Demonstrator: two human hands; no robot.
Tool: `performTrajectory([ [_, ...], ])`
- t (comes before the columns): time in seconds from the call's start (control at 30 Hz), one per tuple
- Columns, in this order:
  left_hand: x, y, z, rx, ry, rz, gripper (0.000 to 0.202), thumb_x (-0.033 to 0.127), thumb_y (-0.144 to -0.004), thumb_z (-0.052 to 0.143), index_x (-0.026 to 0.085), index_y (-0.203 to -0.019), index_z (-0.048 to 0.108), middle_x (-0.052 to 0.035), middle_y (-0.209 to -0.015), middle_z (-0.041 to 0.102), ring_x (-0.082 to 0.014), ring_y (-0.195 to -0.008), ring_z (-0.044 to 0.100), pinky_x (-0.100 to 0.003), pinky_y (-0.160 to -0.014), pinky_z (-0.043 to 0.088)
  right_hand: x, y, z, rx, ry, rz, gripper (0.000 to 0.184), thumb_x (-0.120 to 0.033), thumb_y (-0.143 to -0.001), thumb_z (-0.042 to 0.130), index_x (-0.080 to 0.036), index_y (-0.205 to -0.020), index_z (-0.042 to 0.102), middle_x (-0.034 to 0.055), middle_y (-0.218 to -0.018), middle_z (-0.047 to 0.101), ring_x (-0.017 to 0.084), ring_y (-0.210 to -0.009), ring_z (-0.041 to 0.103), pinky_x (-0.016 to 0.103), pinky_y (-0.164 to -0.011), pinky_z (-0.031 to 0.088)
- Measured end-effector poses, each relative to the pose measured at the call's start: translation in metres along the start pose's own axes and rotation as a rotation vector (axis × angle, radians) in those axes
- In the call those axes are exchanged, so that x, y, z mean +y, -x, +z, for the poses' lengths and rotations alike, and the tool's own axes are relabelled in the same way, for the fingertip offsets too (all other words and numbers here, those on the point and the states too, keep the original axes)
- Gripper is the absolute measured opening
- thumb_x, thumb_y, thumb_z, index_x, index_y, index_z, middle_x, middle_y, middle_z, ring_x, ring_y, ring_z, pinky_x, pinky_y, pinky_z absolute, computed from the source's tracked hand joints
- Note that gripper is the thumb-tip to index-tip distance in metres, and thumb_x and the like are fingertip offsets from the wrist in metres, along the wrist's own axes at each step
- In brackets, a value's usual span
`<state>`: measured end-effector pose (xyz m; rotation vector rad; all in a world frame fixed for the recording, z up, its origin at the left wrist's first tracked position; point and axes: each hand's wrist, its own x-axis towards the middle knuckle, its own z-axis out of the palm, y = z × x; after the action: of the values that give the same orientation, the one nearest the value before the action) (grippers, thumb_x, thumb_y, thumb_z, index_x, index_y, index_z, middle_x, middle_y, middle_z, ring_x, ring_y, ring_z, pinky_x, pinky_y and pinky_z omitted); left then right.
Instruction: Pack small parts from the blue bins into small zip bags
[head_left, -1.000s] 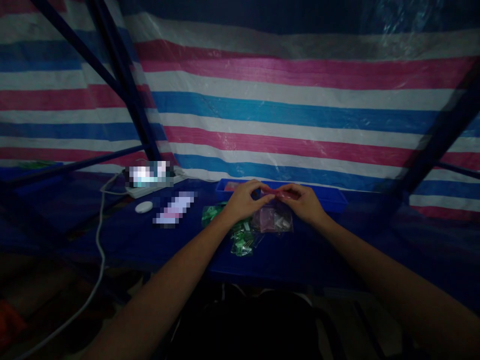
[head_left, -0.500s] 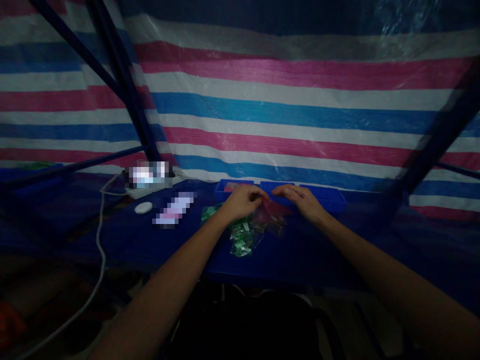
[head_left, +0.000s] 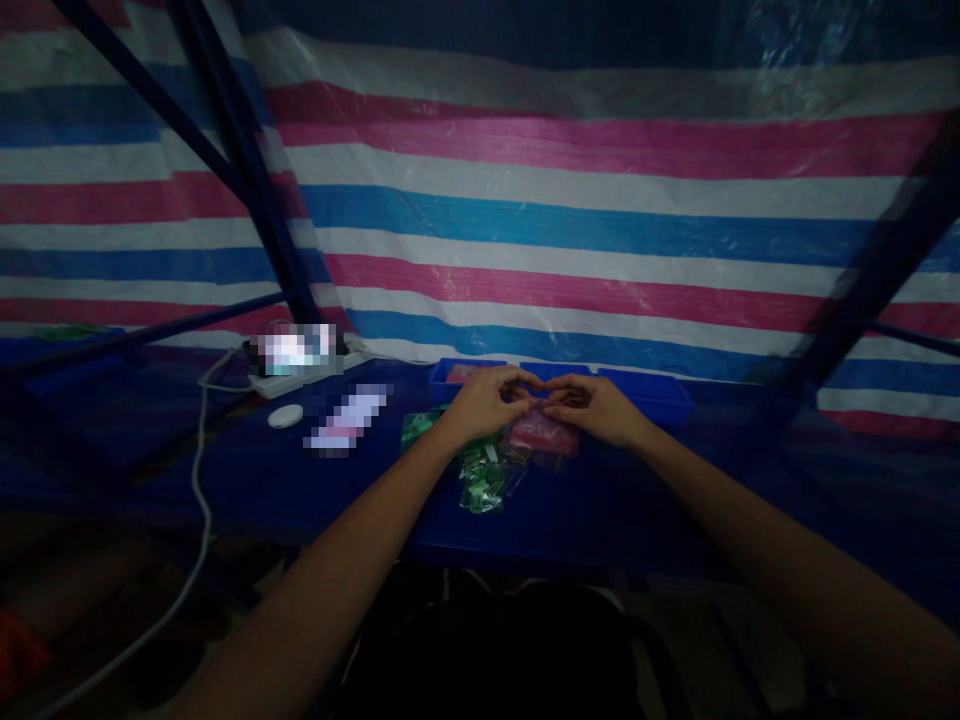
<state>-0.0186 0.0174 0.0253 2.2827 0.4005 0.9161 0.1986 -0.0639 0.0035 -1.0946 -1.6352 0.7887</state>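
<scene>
Between my two hands hangs a pinkish-red plastic bag (head_left: 545,433), its top edge pinched by the fingers of both. My left hand (head_left: 489,400) is closed on the bag's upper left, and my right hand (head_left: 596,407) is closed on its upper right. The fingertips of the two hands nearly meet above it. Below and left of the bag, small clear packets with green pieces (head_left: 484,475) lie on the blue table (head_left: 592,525). More green packets (head_left: 420,427) are partly hidden behind my left wrist.
Blue bins (head_left: 660,398) stand in a row behind my hands; the left one holds something reddish. To the left are a white round object (head_left: 286,416), a blurred-out flat item (head_left: 349,420) and a power strip (head_left: 300,375) with a white cable (head_left: 201,480). Blue metal posts (head_left: 262,210) frame the striped sheet.
My right hand has moved left and closed on the bag, where before it was apart from it. The bag now hangs spread between both hands. My left hand has stayed nearly in place.
</scene>
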Motion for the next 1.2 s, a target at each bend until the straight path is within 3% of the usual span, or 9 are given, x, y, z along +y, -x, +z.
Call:
performTrajectory([
  [0.13,-0.004,0.000,0.001,-0.020,0.082,-0.041,0.050,0.025,-0.083,0.072,0.018,-0.131,0.059,-0.0101,-0.109,0.071,-0.0154,-0.083,0.069,-0.028,-0.071,0.054,-0.002,0.000,-0.004,0.045,-0.149,0.060,0.046,-0.035,-0.071,0.085,-0.023,-0.112,0.069,0.0039,-0.097,0.076,0.020,-0.090,0.073,0.037,-0.086,0.058],
  [0.27,-0.006,0.000,0.001,-0.040,0.136,-0.072,0.045,0.024,-0.085,0.071,0.017,-0.127,0.060,-0.0049,-0.090,0.068,-0.0126,-0.074,0.065,-0.026,-0.067,0.051,-0.003,0.000,-0.005,0.087,-0.172,0.076,0.045,-0.035,-0.069,0.087,-0.023,-0.109,0.070,0.0035,-0.095,0.076,0.019,-0.089,0.073,0.036,-0.086,0.057],
  [0.4,-0.007,-0.001,0.001,-0.027,0.170,-0.092,0.042,0.027,-0.085,0.071,0.016,-0.125,0.061,-0.0041,-0.087,0.067,-0.0130,-0.074,0.064,-0.026,-0.069,0.051,-0.001,-0.001,-0.003,0.106,-0.197,0.080,0.042,-0.035,-0.069,0.087,-0.023,-0.107,0.071,0.0033,-0.095,0.076,0.019,-0.087,0.072,0.035,-0.086,0.057],
  [0.6,0.001,-0.001,0.000,0.085,0.174,-0.041,0.043,0.030,-0.087,0.070,0.017,-0.127,0.060,-0.0090,-0.102,0.070,-0.0172,-0.087,0.067,-0.031,-0.079,0.055,-0.002,-0.001,0.001,0.168,-0.248,0.050,0.041,-0.038,-0.067,0.088,-0.023,-0.101,0.072,0.0037,-0.096,0.076,0.019,-0.086,0.071,0.037,-0.086,0.057],
  [0.73,0.008,-0.001,-0.002,0.148,0.085,-0.024,0.048,0.032,-0.087,0.071,0.020,-0.131,0.059,-0.0080,-0.101,0.071,-0.0178,-0.082,0.067,-0.032,-0.074,0.055,-0.003,-0.002,0.006,0.283,-0.323,-0.012,0.039,-0.038,-0.069,0.088,-0.023,-0.102,0.072,0.0034,-0.097,0.076,0.019,-0.091,0.071,0.036,-0.091,0.056],
  [0.9,0.007,0.000,0.000,0.144,0.019,-0.014,0.051,0.031,-0.086,0.072,0.020,-0.133,0.058,-0.0069,-0.098,0.070,-0.0174,-0.082,0.067,-0.031,-0.076,0.055,-0.001,-0.002,0.008,0.203,-0.278,0.007,0.048,-0.037,-0.066,0.089,-0.023,-0.108,0.071,0.0053,-0.108,0.076,0.022,-0.100,0.071,0.039,-0.097,0.054],
  [1.0,0.005,0.000,0.002,0.109,0.019,0.007,0.057,0.029,-0.085,0.073,0.020,-0.138,0.054,-0.0054,-0.097,0.069,-0.0170,-0.084,0.067,-0.031,-0.079,0.055,-0.002,-0.002,0.006,0.175,-0.199,0.028,0.040,-0.042,-0.071,0.085,-0.023,-0.104,0.074,0.0054,-0.105,0.077,0.024,-0.097,0.072,0.041,-0.095,0.055],
  [1.2,0.001,-0.001,0.003,0.099,0.049,-0.017,0.057,0.028,-0.086,0.071,0.020,-0.138,0.051,-0.0075,-0.100,0.071,-0.0166,-0.084,0.067,-0.031,-0.078,0.055,-0.006,-0.002,0.002,0.302,-0.149,-0.012,0.037,-0.048,-0.073,0.082,-0.022,-0.097,0.073,0.0054,-0.100,0.076,0.023,-0.093,0.071,0.039,-0.091,0.055],
])
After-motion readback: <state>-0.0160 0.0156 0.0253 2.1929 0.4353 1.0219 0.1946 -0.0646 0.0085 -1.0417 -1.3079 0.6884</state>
